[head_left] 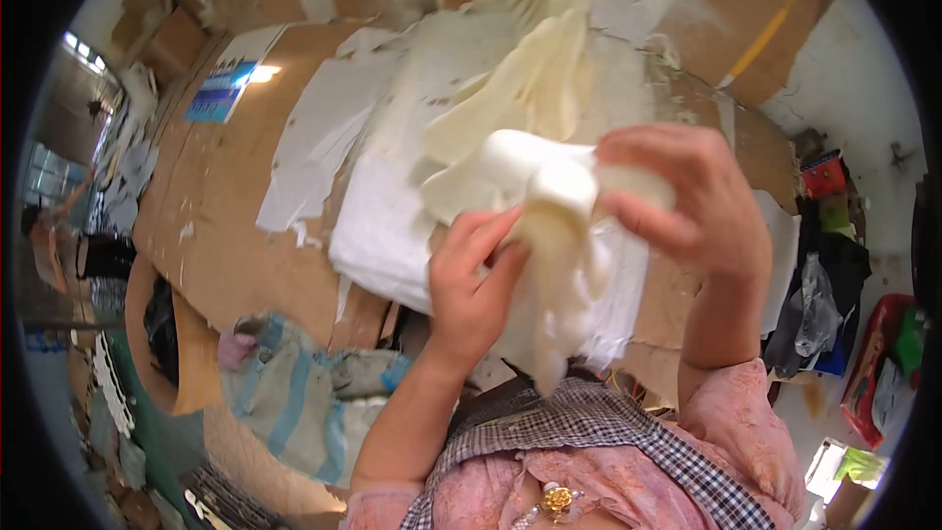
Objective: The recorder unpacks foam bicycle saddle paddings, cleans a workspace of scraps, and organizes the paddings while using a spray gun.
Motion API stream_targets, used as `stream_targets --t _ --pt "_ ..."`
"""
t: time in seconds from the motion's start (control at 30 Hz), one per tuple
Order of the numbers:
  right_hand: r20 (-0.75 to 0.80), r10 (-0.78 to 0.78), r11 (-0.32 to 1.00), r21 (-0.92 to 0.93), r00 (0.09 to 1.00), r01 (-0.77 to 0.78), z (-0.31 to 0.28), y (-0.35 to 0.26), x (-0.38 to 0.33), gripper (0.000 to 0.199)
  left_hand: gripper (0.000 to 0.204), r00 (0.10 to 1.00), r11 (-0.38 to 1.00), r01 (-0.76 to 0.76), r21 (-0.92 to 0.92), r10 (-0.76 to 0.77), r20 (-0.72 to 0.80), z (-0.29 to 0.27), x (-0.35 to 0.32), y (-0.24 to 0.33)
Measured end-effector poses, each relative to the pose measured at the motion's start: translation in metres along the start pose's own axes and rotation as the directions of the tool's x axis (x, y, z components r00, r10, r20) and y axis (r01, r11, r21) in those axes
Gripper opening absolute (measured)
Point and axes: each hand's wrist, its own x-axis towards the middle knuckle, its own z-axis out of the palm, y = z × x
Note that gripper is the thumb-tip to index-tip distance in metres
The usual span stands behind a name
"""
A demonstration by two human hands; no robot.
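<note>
In front of my chest I hold a glossy cream-white moulded piece [561, 185] with rounded lobes and a long part hanging down. It is blurred, and I cannot make out its kind. My left hand [473, 280] pinches its left side between thumb and fingers. At its right side, the thumb and curved fingers of my right hand [692, 201] close around a pale lobe. Just beyond lies a longer cream form [535, 79] with wavy flaps and a ribbed upper end, partly hidden by the held piece.
A thick white padded sheet [383, 236] lies under my hands on the cardboard-covered table [221, 245]. A blue leaflet [221, 90] lies at the far left. A striped sack [294, 402] is below the near edge. Bags and a red container [873, 368] stand at right. Another person [59, 250] stands far left.
</note>
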Motion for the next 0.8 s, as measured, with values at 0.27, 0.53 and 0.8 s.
stream_targets --t 0.27,0.53,0.8 --pt "0.039 0.368 0.924 -0.128 0.929 -0.361 -0.121 0.239 0.048 0.048 0.023 0.997 0.999 -0.039 0.013 0.04 -0.059 0.228 0.184 -0.042" --pt "0.059 0.562 0.824 -0.126 0.825 -0.552 -0.088 0.377 0.131 0.061 0.048 0.983 0.879 -0.069 0.471 0.14 -0.117 0.294 0.29 -0.145" --pt "-0.538 0.599 0.8 0.367 0.593 -0.475 -0.012 0.478 0.041 0.044 0.048 0.96 0.933 0.187 0.306 -0.24 0.143 0.264 0.229 -0.179"
